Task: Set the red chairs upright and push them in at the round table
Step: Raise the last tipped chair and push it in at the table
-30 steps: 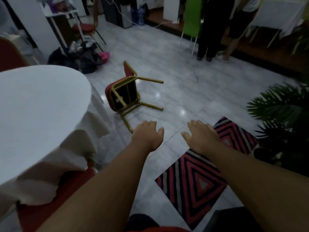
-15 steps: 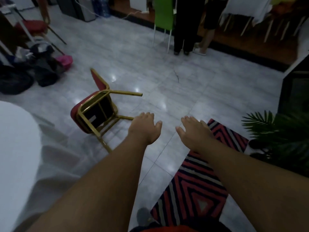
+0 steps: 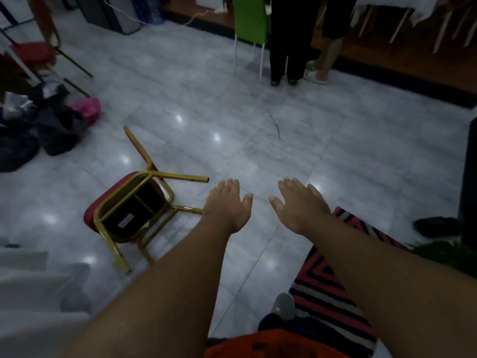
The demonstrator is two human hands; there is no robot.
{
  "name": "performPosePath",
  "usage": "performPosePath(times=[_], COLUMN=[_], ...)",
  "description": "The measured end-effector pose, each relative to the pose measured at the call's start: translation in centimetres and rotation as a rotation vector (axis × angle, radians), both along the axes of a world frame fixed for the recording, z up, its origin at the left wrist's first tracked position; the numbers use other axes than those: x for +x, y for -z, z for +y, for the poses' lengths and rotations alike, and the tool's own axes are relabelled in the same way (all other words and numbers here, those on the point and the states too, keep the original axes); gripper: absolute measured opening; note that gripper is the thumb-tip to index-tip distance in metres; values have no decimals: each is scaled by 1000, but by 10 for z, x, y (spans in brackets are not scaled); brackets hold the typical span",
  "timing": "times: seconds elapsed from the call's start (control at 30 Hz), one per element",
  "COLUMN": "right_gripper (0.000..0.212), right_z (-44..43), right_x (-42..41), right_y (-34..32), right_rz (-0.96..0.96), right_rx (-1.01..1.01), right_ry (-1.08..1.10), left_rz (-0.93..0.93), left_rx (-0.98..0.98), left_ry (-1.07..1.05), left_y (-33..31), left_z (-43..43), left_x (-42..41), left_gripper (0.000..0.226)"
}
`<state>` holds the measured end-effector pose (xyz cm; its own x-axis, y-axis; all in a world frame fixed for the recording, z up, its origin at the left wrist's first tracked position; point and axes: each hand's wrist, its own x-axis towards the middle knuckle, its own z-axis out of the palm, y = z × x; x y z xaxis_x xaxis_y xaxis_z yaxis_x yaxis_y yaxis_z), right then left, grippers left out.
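Note:
A red chair (image 3: 108,200) with a gold metal frame lies tipped over on the grey tiled floor, its black underside and legs facing me. My left hand (image 3: 227,205) reaches out flat, fingers apart, just right of the chair's legs and not touching them. My right hand (image 3: 299,205) stretches forward beside it, also open and empty. Only the white cloth (image 3: 33,288) of the round table shows at the bottom left. Another red chair (image 3: 31,51) stands upright at the far left.
A pile of dark bags and a pink one (image 3: 86,109) lies on the floor at left. A striped rug (image 3: 333,293) is at my right. A green chair (image 3: 250,19) and two standing people (image 3: 286,40) are at the back. A plant (image 3: 444,254) sits at right.
The view has swung right and moved forward: the round table has slid almost out of sight at left and the fallen chair is closer. Both hands stay stretched out and empty.

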<state>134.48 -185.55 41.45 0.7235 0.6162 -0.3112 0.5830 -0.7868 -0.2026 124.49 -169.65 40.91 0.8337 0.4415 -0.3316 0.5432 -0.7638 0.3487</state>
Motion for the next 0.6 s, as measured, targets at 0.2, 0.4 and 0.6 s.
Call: performPosePath(times=[0.2, 0.4, 0.6], right_gripper=[69, 68, 68], right_z=[59, 160, 258], right_x=[118, 214, 295], right_y=[4, 13, 12], right_rz=[-8, -35, -37], right_rx=[-12, -24, -67], right_ry=[-98, -201, -243], left_rz=[-13, -6, -21], left_rx=[-54, -50, -57], left_ry=[-129, -219, -238], left_y=[9, 32, 42], left_z=[43, 131, 223], left_x=[89, 171, 256], left_gripper=[69, 68, 68])
